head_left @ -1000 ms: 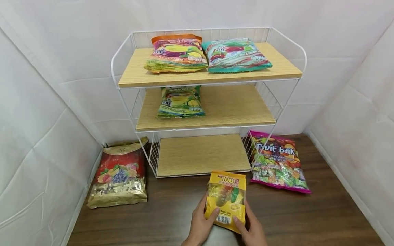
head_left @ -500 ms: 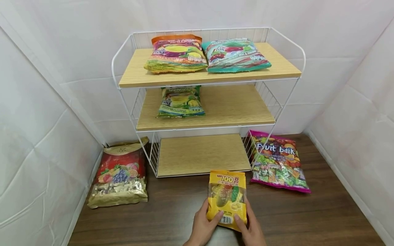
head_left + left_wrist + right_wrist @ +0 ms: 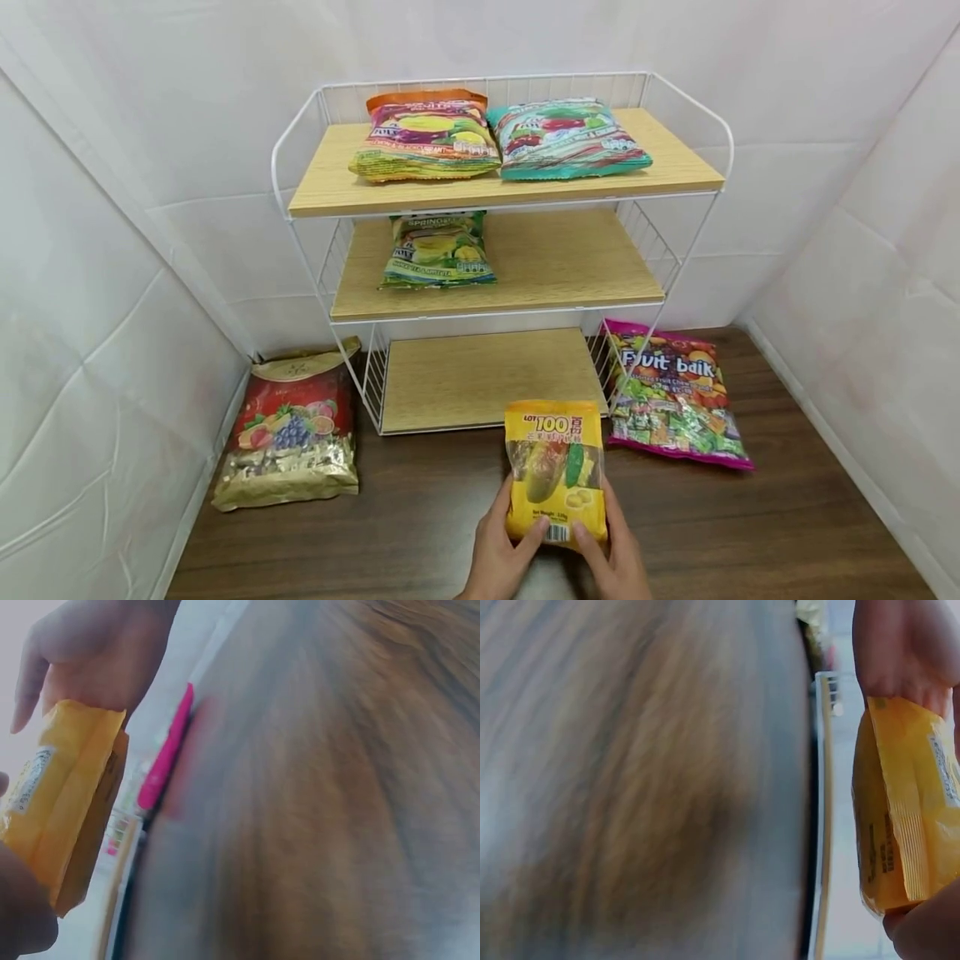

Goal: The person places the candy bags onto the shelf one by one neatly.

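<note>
Both hands hold a yellow candy bag [image 3: 555, 467] marked LOT 100, with a mango picture, in front of the shelf rack. The left hand [image 3: 504, 542] grips its lower left side and the right hand [image 3: 613, 540] its lower right side. Each thumb lies on the bag's front near the barcode, while the other fingers go behind it. In the left wrist view the bag's bottom end [image 3: 67, 802] shows above the wooden table. The right wrist view shows the same yellow bag [image 3: 907, 810] spanning between the two hands.
A white wire rack with three wooden shelves [image 3: 487, 379] stands behind. Two candy bags, one orange [image 3: 427, 137] and one teal [image 3: 570, 142], lie on top; a green bag [image 3: 438, 250] sits mid-shelf. A red-gold bag [image 3: 292, 425] lies left, a Fruit baik bag [image 3: 678, 396] right.
The hands have brought the yellow candy bag slightly up and forward, and its top edge now overlaps the bottom shelf's front edge in the head view. The other bags stay put.
</note>
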Tool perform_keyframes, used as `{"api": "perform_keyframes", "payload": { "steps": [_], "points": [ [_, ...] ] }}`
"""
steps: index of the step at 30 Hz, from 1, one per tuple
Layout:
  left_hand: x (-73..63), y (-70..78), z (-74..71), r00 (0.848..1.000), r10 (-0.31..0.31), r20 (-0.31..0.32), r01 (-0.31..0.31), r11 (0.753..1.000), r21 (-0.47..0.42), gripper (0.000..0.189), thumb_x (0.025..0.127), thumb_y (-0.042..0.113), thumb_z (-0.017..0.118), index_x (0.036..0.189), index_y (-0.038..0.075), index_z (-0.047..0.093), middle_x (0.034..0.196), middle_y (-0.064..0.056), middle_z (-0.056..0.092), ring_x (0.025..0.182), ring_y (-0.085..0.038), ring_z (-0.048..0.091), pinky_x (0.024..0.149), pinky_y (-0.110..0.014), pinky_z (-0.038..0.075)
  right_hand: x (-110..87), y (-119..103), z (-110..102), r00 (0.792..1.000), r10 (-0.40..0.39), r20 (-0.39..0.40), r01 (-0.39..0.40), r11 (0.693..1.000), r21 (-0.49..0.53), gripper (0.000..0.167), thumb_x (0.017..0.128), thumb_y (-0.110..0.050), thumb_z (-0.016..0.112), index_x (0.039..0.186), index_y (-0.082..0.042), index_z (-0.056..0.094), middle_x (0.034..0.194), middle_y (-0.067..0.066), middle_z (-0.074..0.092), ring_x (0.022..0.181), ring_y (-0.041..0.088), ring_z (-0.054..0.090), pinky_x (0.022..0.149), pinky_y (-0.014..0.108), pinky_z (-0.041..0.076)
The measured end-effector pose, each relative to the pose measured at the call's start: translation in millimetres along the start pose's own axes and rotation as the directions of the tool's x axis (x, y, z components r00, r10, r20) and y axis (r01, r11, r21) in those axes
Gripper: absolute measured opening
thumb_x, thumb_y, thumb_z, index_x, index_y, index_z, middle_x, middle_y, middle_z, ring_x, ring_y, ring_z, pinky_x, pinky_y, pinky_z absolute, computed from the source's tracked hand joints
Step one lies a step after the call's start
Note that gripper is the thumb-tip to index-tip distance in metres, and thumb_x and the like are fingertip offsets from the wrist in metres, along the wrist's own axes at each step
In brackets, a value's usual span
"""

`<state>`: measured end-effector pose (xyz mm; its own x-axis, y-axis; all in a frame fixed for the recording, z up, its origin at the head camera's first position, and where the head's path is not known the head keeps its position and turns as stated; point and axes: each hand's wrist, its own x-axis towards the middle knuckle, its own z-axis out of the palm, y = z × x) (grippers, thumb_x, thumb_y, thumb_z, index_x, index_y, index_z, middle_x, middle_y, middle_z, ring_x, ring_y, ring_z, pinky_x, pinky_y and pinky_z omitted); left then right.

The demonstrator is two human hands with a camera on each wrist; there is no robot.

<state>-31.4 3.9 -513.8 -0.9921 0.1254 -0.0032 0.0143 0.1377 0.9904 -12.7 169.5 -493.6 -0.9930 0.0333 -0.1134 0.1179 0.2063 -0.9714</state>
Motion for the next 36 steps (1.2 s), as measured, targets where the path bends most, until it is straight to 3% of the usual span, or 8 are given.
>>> {"api": "perform_keyframes", "payload": {
  "steps": [7,12,19,24,28,31,34,36],
  "points": [
    [-0.9,22.2,-2.9,0.992,0.122,-0.014,-0.122,0.992,-0.042,0.071,0.092,0.036,0.065,0.151,0.019,0.029,0.137,0.0,0.05,0.109,-0.013,0.056,0.09,-0.028,0.045,-3.9,-17.7,1.9,0.992,-0.118,-0.035,0.121,0.989,0.09,0.069,0.1,-0.018,0.051,0.155,-0.015,0.009,0.15,0.018,0.029,0.111,0.002,0.053,0.085,0.025,0.05],
    [-1.2,34.1,-4.9,0.97,0.237,-0.046,-0.237,0.972,0.014,0.068,0.093,0.03,0.064,0.15,0.014,0.031,0.136,-0.006,0.051,0.111,-0.015,0.055,0.092,-0.03,0.046,-7.4,-28.0,2.7,0.988,-0.145,-0.056,0.15,0.983,0.105,0.071,0.1,-0.014,0.052,0.155,-0.015,0.007,0.15,0.019,0.028,0.113,-0.001,0.051,0.087,0.023,0.049],
    [-1.5,47.3,-8.4,0.929,0.36,-0.086,-0.36,0.933,0.021,0.065,0.091,0.019,0.067,0.148,0.012,0.035,0.131,-0.006,0.055,0.107,-0.016,0.059,0.088,-0.031,0.049,-4.1,-35.0,-1.4,0.957,-0.286,-0.041,0.283,0.956,-0.079,0.09,0.088,-0.01,0.07,0.155,-0.022,0.011,0.15,0.014,0.033,0.119,0.0,0.046,0.089,0.02,0.046],
    [5.2,57.7,-11.2,0.867,0.491,-0.084,-0.49,0.871,0.041,0.067,0.09,0.013,0.067,0.148,0.011,0.034,0.133,-0.007,0.053,0.109,-0.019,0.058,0.089,-0.033,0.049,4.8,-36.0,-14.8,0.852,-0.52,0.057,0.519,0.827,-0.215,0.108,0.074,0.003,0.079,0.155,-0.016,0.011,0.148,0.013,0.036,0.12,0.002,0.047,0.086,0.016,0.047],
    [10.9,65.0,-14.3,0.833,0.547,-0.09,-0.546,0.837,0.033,0.07,0.087,0.009,0.068,0.148,0.008,0.033,0.136,-0.009,0.051,0.111,-0.021,0.057,0.091,-0.033,0.048,15.7,-37.6,-22.8,0.741,-0.662,0.117,0.667,0.701,-0.252,0.111,0.065,0.015,0.079,0.152,0.0,0.012,0.147,0.011,0.037,0.121,0.003,0.046,0.087,0.013,0.044],
    [12.2,77.0,-17.5,0.809,0.581,-0.095,-0.582,0.813,0.015,0.072,0.084,0.004,0.07,0.147,0.003,0.034,0.135,-0.011,0.051,0.11,-0.022,0.057,0.09,-0.033,0.048,21.9,-41.8,-26.1,0.679,-0.722,0.133,0.727,0.634,-0.265,0.11,0.06,0.021,0.077,0.15,0.007,0.015,0.146,0.012,0.038,0.121,0.003,0.045,0.088,0.011,0.043],
    [11.8,97.3,-21.7,0.777,0.623,-0.089,-0.625,0.781,0.004,0.071,0.081,-0.002,0.069,0.143,-0.004,0.036,0.132,-0.015,0.053,0.109,-0.023,0.058,0.088,-0.034,0.05,25.1,-51.0,-29.4,0.634,-0.761,0.139,0.762,0.583,-0.283,0.107,0.057,0.023,0.075,0.148,0.01,0.019,0.143,0.014,0.042,0.12,0.003,0.046,0.087,0.011,0.043],
    [11.8,110.8,-24.7,0.759,0.646,-0.085,-0.648,0.762,0.002,0.069,0.079,-0.005,0.069,0.141,-0.009,0.037,0.129,-0.017,0.054,0.107,-0.023,0.058,0.086,-0.034,0.051,26.7,-58.9,-32.4,0.628,-0.762,0.156,0.767,0.573,-0.289,0.104,0.06,0.023,0.072,0.148,0.009,0.018,0.144,0.013,0.041,0.118,0.003,0.048,0.087,0.011,0.043]
  ]
}}
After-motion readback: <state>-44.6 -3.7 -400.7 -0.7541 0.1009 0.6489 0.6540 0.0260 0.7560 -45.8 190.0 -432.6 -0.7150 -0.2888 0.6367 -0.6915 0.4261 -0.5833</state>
